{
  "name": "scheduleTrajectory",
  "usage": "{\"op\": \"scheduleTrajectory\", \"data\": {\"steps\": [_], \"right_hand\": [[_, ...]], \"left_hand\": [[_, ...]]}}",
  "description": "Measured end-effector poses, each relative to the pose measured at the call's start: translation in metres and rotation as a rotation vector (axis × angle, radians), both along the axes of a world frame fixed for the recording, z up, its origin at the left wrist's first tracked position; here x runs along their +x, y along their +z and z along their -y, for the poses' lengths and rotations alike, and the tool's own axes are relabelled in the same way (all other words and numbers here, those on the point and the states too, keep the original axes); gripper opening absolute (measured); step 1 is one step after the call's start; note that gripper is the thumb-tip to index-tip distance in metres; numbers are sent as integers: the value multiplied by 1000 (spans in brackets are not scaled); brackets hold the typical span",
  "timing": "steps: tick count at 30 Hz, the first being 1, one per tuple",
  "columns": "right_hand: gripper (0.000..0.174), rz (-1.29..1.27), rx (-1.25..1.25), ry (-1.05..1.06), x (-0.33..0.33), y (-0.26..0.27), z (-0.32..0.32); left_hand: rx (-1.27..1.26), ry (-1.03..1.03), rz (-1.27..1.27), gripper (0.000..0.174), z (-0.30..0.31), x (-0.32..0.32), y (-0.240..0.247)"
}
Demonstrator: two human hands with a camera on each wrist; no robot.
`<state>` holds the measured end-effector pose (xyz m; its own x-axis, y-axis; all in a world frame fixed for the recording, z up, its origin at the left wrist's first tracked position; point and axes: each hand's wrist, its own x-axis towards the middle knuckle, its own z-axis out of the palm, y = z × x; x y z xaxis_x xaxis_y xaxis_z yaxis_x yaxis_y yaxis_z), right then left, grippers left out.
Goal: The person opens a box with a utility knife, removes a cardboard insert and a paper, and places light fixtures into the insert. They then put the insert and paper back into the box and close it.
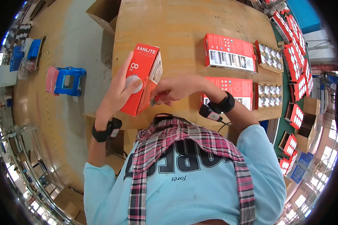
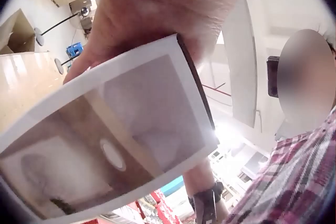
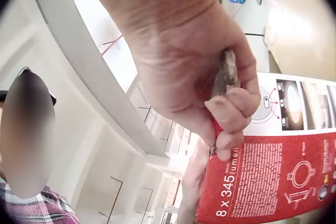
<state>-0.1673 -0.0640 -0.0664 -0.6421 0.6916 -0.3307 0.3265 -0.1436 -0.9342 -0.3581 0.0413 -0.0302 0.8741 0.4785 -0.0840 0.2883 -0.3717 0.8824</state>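
Note:
My left hand (image 1: 115, 91) grips a red XANLITE light box (image 1: 143, 64), which stands tilted over the table's near edge. Its thumb lies across the box's front, by the "8x" print. In the left wrist view the box's white side (image 2: 152, 116), printed with a room photo, faces the camera. My right hand (image 1: 180, 88) is at the right side of the box, its curled fingers round a small grey object (image 3: 227, 73) with a red part near the fingertips. I cannot tell what this object is. The fingertips are right at the box's printed red face (image 3: 257, 182).
Two more red boxes, a far one (image 1: 229, 52) and a near one (image 1: 234, 88), lie right on the table (image 1: 176, 26). Beside them are open trays of round lights (image 1: 268, 56). Several more filled red boxes (image 1: 296, 63) line the right side. A blue stool (image 1: 69, 80) stands left.

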Motion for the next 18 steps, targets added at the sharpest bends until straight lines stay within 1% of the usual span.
{"op": "scheduleTrajectory", "data": {"steps": [3, 6, 8, 9, 11, 12, 14, 15, 17, 18], "right_hand": [[23, -168, -13, -142, 10, 7, 15], [27, -290, -97, -502, 32, 13, 28], [32, -168, 135, -827, 44, 17, 18], [34, -120, 270, -905, 48, 16, 8], [37, -19, 549, -1063, 50, 16, -14], [38, 49, 542, -982, 48, 16, -18], [41, 179, 523, -812, 41, 9, -24], [43, 171, 474, -797, 37, 1, -23], [46, 156, 378, -758, 24, -10, -16], [47, 147, 380, -776, 19, -7, -9]], "left_hand": [[417, 47, -125, 89, 15, -13, 16], [481, 103, -306, 89, 52, -26, 33], [462, 123, -236, 85, 53, -33, 19], [457, 125, -196, 83, 50, -35, 15], [612, -10, -264, 78, 41, -38, 21], [691, -75, -298, 77, 35, -39, 24], [933, -61, -327, 75, 18, -40, 15], [1051, -49, -348, 74, 15, -42, 8], [1005, 179, -236, 71, 20, -38, -1], [981, 292, -179, 70, 24, -35, -6]]}}
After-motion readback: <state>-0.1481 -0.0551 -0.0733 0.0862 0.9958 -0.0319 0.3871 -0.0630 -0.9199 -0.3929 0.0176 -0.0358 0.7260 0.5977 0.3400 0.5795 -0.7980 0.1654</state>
